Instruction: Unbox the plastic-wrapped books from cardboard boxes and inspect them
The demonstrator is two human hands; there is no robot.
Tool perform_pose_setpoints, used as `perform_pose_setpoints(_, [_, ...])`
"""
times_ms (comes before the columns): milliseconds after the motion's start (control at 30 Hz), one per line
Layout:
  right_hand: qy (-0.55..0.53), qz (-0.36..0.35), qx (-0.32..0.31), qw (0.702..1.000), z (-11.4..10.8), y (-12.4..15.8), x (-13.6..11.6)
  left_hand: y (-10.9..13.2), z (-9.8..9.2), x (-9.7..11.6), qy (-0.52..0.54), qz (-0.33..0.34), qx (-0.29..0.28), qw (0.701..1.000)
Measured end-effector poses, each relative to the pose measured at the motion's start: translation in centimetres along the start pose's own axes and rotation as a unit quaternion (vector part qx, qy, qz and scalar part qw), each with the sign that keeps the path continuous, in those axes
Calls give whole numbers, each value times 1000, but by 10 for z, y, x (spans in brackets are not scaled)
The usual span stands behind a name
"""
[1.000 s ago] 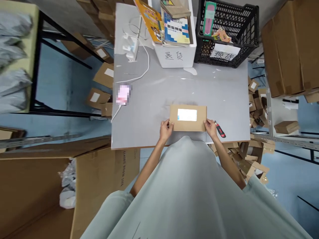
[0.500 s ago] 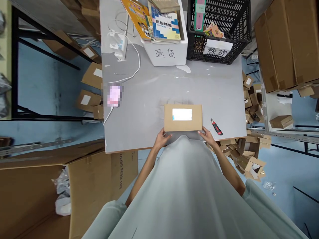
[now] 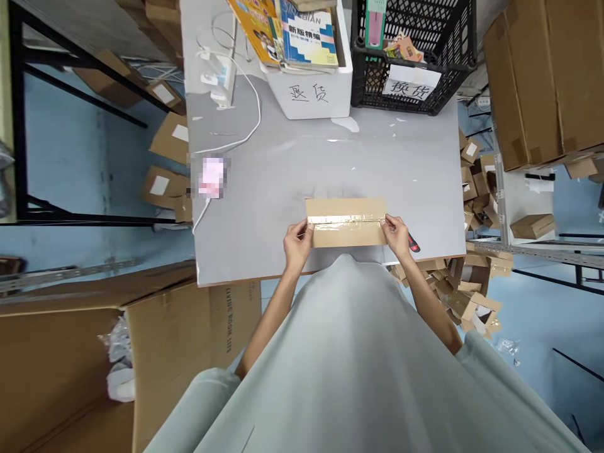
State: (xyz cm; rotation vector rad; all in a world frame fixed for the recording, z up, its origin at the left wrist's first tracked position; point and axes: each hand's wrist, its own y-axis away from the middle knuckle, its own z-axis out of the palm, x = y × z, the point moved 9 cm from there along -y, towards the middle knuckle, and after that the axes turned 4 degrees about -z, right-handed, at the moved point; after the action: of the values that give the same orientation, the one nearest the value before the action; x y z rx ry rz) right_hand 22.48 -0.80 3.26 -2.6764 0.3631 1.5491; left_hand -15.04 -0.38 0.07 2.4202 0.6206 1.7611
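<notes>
Head view | my left grip (image 3: 297, 246) and right grip (image 3: 397, 238) pinch cardboard box (image 3: 348, 236) at opposite ends | tape (image 3: 346, 219) upward | red-black tool (image 3: 414, 244) on counter (image 3: 255, 220) by right grip

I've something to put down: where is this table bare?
Mostly bare table lies between the carton and the black crate, and between the blurred pink item and the left hand. The back is crowded by the white bin, the crate and, at left, the power strip; the cutter lies by the right hand.
</notes>
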Motion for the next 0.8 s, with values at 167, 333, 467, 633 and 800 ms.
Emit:
perform_pose_setpoints(167, [11, 29, -9, 999, 9, -5, 25, -4, 12, -27, 5, -57, 8, 998])
perform_pose_setpoints(333, [-56, 61, -40, 996, 10, 3, 45, 2, 11, -35, 14, -63, 5, 998])
perform_pose_setpoints(467, [-58, 92, -72, 991, 0, 12, 69, 5, 10, -39, 22, -66, -12, 998])
perform_pose_setpoints(633, [-13, 138, -61, 988, -26, 25, 101, 11, 11, -47, 26, -85, -34, 995])
perform_pose_setpoints(800, [-64, 114, -178, 975, 11, 48, 90, 35, 28, -61, 69, -118, -136, 981])
